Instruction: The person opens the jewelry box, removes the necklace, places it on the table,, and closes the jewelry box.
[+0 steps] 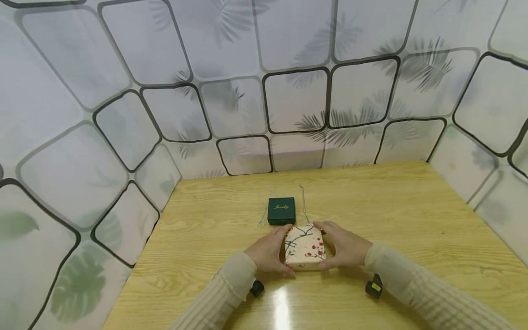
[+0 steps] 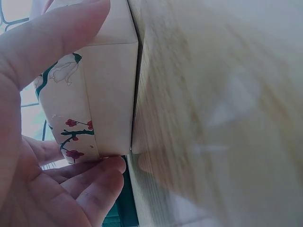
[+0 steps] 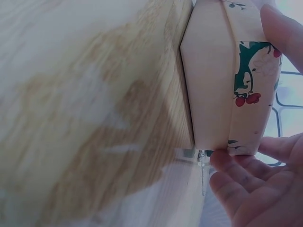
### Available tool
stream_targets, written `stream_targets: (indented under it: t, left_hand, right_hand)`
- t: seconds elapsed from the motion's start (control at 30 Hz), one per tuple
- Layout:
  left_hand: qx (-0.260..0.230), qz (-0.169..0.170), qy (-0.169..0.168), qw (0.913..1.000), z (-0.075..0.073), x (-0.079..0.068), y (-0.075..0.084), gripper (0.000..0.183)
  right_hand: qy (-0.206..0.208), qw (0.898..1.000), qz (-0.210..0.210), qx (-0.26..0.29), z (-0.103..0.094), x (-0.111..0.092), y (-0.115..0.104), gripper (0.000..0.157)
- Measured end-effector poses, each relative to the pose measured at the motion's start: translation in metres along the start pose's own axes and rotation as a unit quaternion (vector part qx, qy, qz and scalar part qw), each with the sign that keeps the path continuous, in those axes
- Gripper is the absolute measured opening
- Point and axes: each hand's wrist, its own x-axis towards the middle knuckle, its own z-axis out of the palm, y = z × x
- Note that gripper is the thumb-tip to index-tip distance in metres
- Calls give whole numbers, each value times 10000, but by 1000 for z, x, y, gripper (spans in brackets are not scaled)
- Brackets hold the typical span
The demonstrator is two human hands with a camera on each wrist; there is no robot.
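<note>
A cream gift box [image 1: 303, 254] printed with green branches and red blossoms sits on the wooden table. My left hand [image 1: 270, 252] grips its left side, thumb at the near edge and fingers round the far edge. On the opposite side, my right hand [image 1: 346, 245] holds it the same way. The left wrist view shows the box's plain lower side [image 2: 113, 94] close against the tabletop. In the right wrist view, the thumb [image 3: 282, 33] lies along the box's printed upper part. Just behind stands a dark green jewelry box [image 1: 282, 211] with gold lettering.
One thin silvery chain [image 1: 304, 204] lies behind the cream box, right of the green one. Another fine chain [image 1: 262, 219] lies at the green box's left. A patterned curtain [image 1: 294, 101] encloses the wooden table [image 1: 396, 206] at the back and sides.
</note>
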Motion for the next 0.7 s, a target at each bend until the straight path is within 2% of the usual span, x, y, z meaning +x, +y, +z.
stream_targets:
  t: [0.7]
  left_hand:
    - [429,47,-86,9990,1,-2,0,125]
  right_hand:
    - [-346,9989,328,-41,2,2,0,115]
